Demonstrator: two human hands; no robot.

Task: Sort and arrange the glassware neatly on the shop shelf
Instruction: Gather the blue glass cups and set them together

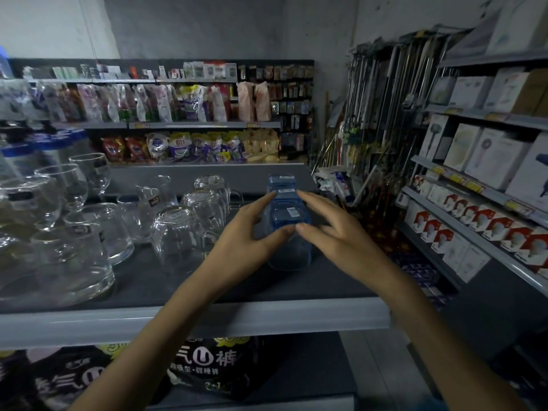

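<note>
Visibly translucent blue tumbler (289, 216), inverted, white label on upturned base.

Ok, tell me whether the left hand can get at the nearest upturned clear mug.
Probably yes: the left hand touches the front blue glass, and the upturned clear mug stands just to its left, nothing between them.
</note>
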